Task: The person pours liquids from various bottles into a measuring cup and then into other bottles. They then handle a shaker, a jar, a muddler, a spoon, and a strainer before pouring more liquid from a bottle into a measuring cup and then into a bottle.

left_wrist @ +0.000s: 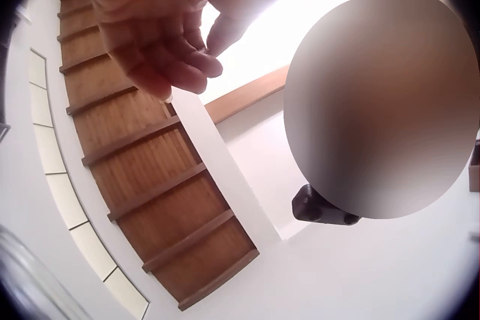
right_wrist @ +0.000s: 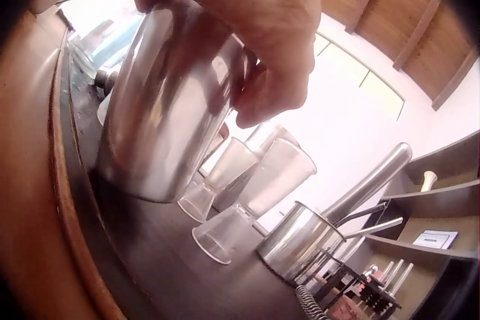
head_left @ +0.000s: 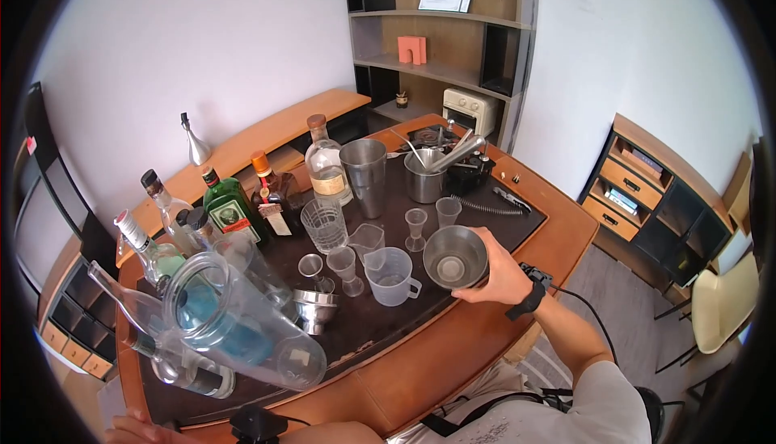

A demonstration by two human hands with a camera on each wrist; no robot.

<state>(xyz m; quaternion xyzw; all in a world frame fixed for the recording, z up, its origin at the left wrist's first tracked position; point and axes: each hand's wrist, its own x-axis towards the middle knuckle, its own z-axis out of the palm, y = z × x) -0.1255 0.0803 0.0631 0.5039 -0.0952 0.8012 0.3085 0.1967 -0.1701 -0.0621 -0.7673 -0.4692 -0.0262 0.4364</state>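
Note:
A steel shaker cup (head_left: 455, 259) is at the table's front right, and my right hand (head_left: 501, 270) grips it near the rim. In the right wrist view the cup (right_wrist: 169, 110) looks upright, with the right hand (right_wrist: 262, 27) curled round its upper part. My left hand (head_left: 133, 428) shows at the lower left edge of the head view, beside the table; in the left wrist view the left hand (left_wrist: 165, 27) has loosely curled fingers and holds nothing. Left of the cup are a plastic measuring cup (head_left: 391, 276) and a clear double jigger (head_left: 415, 230).
A large clear pitcher (head_left: 295, 363) leans at the front left, near several bottles. Behind the measuring cup stand a ribbed glass (head_left: 324, 227) and a tall steel tin (head_left: 364, 177). A steel container with tools (head_left: 424, 181) is farther back. A steel jigger (head_left: 315, 311) lies mid-front.

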